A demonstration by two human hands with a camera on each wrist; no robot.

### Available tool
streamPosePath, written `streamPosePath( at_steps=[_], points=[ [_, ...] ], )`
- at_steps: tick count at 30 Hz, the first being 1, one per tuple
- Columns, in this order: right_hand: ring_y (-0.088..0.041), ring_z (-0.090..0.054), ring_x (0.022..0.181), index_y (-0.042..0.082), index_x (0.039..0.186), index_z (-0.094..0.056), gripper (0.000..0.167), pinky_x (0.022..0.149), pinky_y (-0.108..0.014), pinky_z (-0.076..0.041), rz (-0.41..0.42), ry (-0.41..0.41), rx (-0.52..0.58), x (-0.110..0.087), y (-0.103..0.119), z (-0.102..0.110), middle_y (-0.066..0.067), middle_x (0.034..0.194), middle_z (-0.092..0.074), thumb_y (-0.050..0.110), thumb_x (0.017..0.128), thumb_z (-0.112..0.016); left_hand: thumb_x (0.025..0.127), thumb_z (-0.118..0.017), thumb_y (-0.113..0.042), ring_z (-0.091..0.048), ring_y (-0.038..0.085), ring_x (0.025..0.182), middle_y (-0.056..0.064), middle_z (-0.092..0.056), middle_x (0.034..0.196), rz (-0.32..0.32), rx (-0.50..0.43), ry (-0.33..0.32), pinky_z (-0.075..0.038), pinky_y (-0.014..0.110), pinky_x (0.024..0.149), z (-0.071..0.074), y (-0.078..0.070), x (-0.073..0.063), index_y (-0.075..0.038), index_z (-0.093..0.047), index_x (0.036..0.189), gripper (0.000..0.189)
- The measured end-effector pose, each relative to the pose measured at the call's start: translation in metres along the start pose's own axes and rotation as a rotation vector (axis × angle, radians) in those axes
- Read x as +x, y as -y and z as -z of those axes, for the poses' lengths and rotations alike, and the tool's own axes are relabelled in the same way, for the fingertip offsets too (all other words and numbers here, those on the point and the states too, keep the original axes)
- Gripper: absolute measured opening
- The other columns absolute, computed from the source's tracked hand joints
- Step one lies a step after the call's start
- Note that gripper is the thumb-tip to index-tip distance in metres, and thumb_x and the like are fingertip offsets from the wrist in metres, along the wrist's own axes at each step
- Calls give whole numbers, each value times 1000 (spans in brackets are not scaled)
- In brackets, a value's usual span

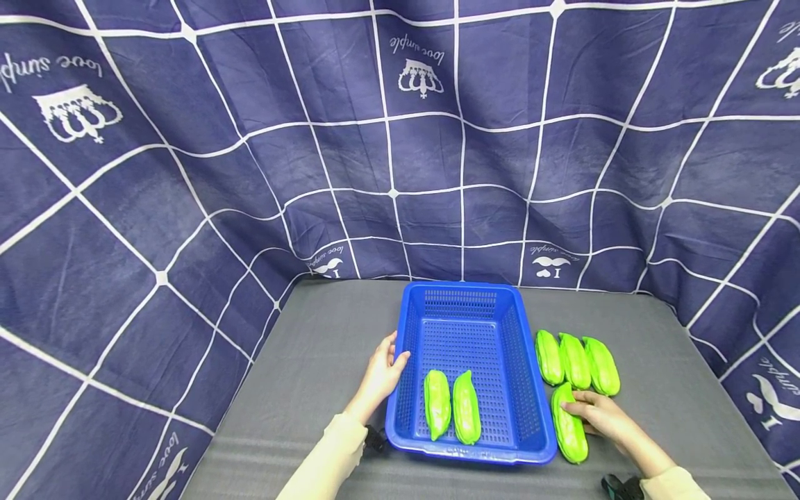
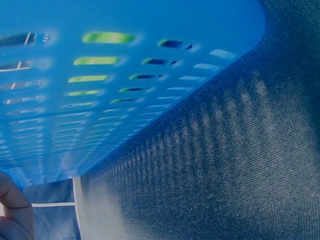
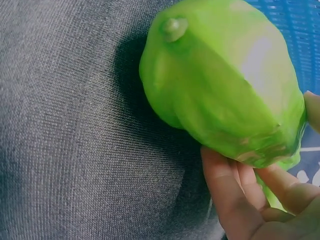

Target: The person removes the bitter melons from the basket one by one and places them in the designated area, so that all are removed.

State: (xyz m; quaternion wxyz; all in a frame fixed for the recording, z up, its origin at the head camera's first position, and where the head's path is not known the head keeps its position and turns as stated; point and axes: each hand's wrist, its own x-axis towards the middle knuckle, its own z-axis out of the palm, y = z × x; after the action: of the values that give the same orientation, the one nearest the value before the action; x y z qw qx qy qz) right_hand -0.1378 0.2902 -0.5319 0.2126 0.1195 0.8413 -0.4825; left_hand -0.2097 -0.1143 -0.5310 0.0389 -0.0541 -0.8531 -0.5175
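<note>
A blue plastic basket (image 1: 473,455) with slotted walls stands on the grey surface. Inside it, toward the near end, two bright green, long, ridged vegetables (image 1: 437,404) lie side by side. My left hand (image 1: 381,371) holds the basket's left rim, thumb over the edge; the left wrist view shows the basket's outer wall (image 2: 200,20) and part of a curled finger (image 2: 15,205). To the basket's right, my right hand (image 1: 596,413) grips another green ridged vegetable (image 3: 220,75) between thumb and fingers, its stubby end toward the wrist camera.
Three more green vegetables (image 1: 575,361) lie in a row by the basket's right wall, just beyond my right hand. A dark blue cloth with white lines (image 1: 431,160) hangs behind and at both sides of the grey surface (image 1: 337,319).
</note>
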Motion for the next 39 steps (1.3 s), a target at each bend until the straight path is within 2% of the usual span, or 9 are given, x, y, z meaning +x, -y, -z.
streamPosePath(
  at_steps=[1,5,14,19,26,33,39],
  points=[
    [-55,-50,122,-27,136,-28,73,91,-52,-53,1,-2,-2,0,0,0,-46,134,-42,26,97,-59,94,-62,-14,-65,29,93,23,-61,108,-4,-4,5,-55,46,84,1,-2,-1,5,-45,141,53],
    [-53,-52,120,-27,135,-29,72,91,-52,-53,22,-10,3,-2,1,-1,-45,133,-43,24,96,-60,94,-62,-14,-66,31,95,24,-61,110,-10,-2,5,-55,48,86,1,-2,-1,5,-45,141,53],
    [-52,-52,120,-28,135,-30,72,91,-53,-53,20,-17,-37,-1,1,-3,-46,136,-39,25,96,-60,95,-62,-14,-67,32,96,26,-61,112,-37,-5,11,-56,46,83,1,-1,-1,7,-44,141,53],
    [-52,-53,120,-27,135,-31,72,90,-53,-53,12,-20,-41,-1,1,-3,-45,137,-39,26,96,-60,95,-62,-14,-66,31,92,24,-61,108,-31,-5,14,-56,45,81,1,0,-1,6,-44,141,53],
    [-54,-49,123,-27,136,-30,74,90,-52,-53,18,-8,-25,-2,1,-3,-45,140,-36,30,97,-59,95,-62,-14,-65,34,97,27,-60,112,-34,15,5,-54,51,86,1,-1,-2,6,-45,140,53],
    [-52,-50,124,-25,137,-33,72,89,-51,-54,30,-12,-32,-6,4,-3,-43,139,-39,30,97,-58,95,-62,-14,-65,33,98,26,-61,113,-8,2,4,-54,50,88,1,0,-1,4,-45,141,52],
    [-52,-48,126,-23,138,-34,71,89,-48,-55,-1,-21,-51,-9,15,8,-42,139,-40,32,98,-57,94,-63,-14,-64,31,96,24,-61,110,-12,-11,6,-54,49,86,1,-1,-2,5,-46,140,53]
  ],
)
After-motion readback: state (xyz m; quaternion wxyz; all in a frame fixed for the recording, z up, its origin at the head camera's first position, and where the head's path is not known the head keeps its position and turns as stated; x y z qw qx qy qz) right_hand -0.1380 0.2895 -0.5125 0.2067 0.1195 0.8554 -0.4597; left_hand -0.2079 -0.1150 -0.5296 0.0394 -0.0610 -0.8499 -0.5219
